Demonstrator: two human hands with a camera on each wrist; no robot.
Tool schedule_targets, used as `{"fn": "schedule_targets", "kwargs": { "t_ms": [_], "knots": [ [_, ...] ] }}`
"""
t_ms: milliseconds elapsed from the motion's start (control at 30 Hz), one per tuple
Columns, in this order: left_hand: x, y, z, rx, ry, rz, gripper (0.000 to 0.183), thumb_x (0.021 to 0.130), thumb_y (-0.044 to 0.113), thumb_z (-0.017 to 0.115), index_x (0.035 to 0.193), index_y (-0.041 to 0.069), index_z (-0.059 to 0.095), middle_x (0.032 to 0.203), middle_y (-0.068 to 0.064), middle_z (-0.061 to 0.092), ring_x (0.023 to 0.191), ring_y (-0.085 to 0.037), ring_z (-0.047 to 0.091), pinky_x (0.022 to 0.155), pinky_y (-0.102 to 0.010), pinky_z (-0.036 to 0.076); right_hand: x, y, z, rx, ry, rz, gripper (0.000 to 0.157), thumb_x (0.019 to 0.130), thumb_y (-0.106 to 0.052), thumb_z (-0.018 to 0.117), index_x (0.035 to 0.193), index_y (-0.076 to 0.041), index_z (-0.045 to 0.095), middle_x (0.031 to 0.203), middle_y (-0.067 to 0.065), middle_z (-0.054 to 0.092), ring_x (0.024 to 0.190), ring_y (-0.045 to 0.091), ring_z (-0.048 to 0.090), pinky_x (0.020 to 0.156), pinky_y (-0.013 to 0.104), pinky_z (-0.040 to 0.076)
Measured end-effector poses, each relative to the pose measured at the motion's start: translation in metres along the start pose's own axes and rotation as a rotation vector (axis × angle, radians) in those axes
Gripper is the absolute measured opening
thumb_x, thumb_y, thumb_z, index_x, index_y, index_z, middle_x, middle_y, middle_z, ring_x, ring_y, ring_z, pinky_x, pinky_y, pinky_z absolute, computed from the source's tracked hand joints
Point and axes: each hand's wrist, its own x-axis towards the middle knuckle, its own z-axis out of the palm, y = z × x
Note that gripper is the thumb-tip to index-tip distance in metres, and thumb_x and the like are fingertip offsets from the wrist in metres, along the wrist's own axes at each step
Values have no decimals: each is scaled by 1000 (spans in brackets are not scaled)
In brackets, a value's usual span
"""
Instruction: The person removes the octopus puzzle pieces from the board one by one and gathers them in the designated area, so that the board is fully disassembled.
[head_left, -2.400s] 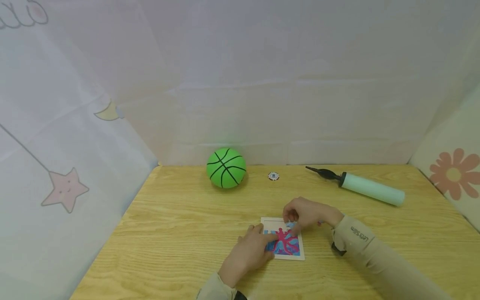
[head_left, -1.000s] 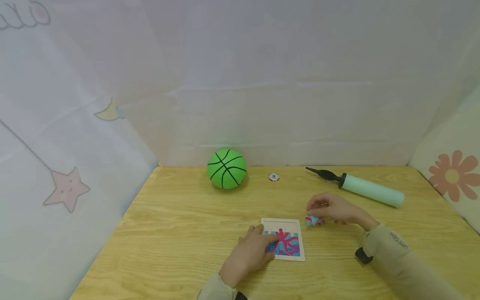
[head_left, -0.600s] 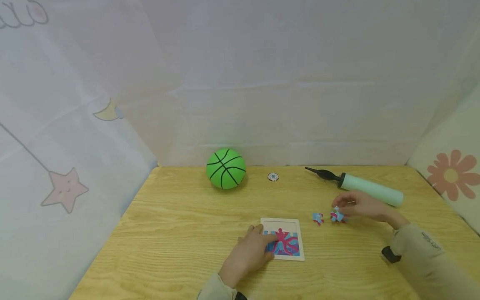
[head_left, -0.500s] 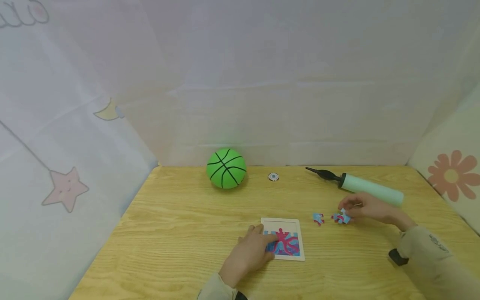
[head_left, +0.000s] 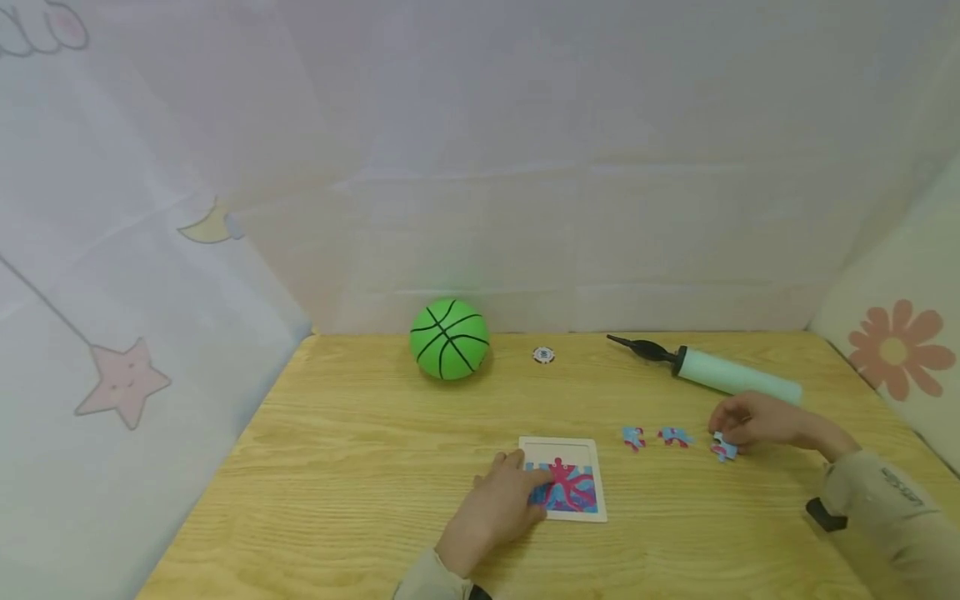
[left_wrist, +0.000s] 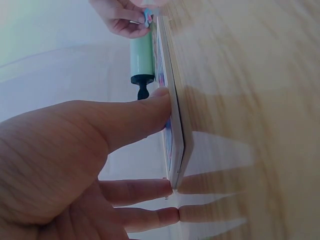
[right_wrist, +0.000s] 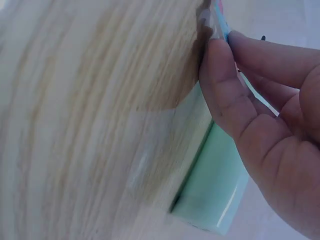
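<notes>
A small framed jigsaw puzzle (head_left: 600, 492) with a pink octopus on blue lies on the wooden table; its top strip shows bare board. My left hand (head_left: 498, 504) rests on its left side, fingers fairly straight, one over the picture. In the left wrist view the thumb (left_wrist: 145, 117) presses at the frame's edge. Right of the frame, my right hand (head_left: 761, 419) pinches a blue and pink puzzle piece (head_left: 723, 448) between thumb and fingertips, close over the table. Two loose puzzle pieces, a left one (head_left: 633, 438) and a middle one (head_left: 676, 436), lie between hand and frame.
A green ball (head_left: 449, 339) with black basketball lines sits at the back of the table. Near it lies a round poker chip (head_left: 543, 355). A mint hand pump (head_left: 738, 375) with a black nozzle lies behind my right hand. Printed white cloth (head_left: 465, 225) surrounds the table.
My right hand has taken pieces from the puzzle's top row and moved right. Two pieces now lie apart on the table, the third in its fingertips. My left hand has stayed put.
</notes>
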Motion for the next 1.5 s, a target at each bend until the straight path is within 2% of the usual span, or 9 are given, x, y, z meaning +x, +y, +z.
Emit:
{"fn": "schedule_targets", "kwargs": {
  "t_ms": [133,367,700,867,1133,1333,1500],
  "knots": [
    [0,0,-1,6,-4,-5,42,88,27,71,128,27,62,143,-19,42,133,-45,35,91,-71,37,2,-2,0,-59,11,-18,14,92,-1,59,102,7,63,86,8,64,69,6,55,58,27,52],
    [0,1,-1,27,6,2,41,87,29,71,128,28,62,142,-18,44,132,-44,37,89,-70,39,6,-8,1,-359,95,-94,7,85,-4,67,91,-5,68,80,-5,66,70,2,57,60,25,49],
    [1,-1,3,37,17,26,42,87,27,72,127,27,62,139,-17,45,128,-41,40,87,-69,41,7,-7,6,-486,151,-87,9,84,-4,70,89,-12,69,83,-10,64,74,1,56,65,26,49],
    [1,-1,3,40,25,18,43,86,28,72,128,28,61,140,-17,45,129,-42,39,87,-69,41,9,-7,9,-484,176,-106,8,85,-4,69,88,-11,69,81,-11,61,71,-1,50,62,24,46],
    [0,1,1,38,6,5,42,87,28,71,128,29,61,142,-16,44,131,-43,38,90,-69,40,9,-6,12,-452,172,-83,10,85,-1,68,88,-11,68,79,-9,59,70,-1,47,61,23,44],
    [0,-1,2,35,21,12,42,87,28,72,127,27,61,141,-18,44,130,-44,38,88,-70,40,9,-5,12,-451,181,-69,8,85,-3,68,88,-10,67,81,-8,61,71,1,50,62,24,45],
    [0,-1,3,20,40,20,51,86,27,73,133,23,55,139,-17,47,129,-42,41,88,-70,40,7,-7,13,-443,201,-31,7,85,-3,69,86,-10,67,83,-7,64,76,5,58,66,25,49]
  ]
}}
